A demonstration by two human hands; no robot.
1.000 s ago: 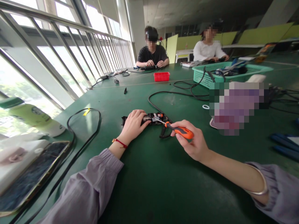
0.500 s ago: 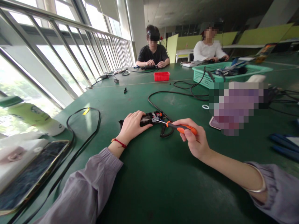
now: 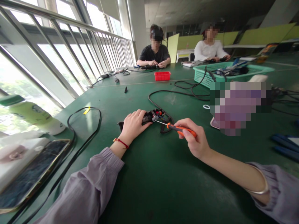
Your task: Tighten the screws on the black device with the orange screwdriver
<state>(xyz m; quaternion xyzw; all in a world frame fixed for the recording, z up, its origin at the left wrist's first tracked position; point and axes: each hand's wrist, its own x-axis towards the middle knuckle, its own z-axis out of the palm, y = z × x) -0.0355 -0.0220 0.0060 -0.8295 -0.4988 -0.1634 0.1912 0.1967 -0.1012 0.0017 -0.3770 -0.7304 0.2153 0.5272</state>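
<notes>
Tabletop (image 3: 149,180): green, before you
Middle: an opened black device (image 3: 148,117) under your left hand (image 3: 133,124)
Your left: a green-capped bottle (image 3: 36,115), a looped black cable (image 3: 100,115)
Your right: blue tool handles (image 3: 283,151)
Farther off: a red tray (image 3: 162,76), a green basket (image 3: 202,77)

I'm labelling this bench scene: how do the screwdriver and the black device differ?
The screwdriver has an orange-and-dark handle; the black device is mostly dark, with small coloured parts exposed at one end. The screwdriver is gripped in the right hand, while the black device is held under the left hand. Both are long and narrow.
</notes>
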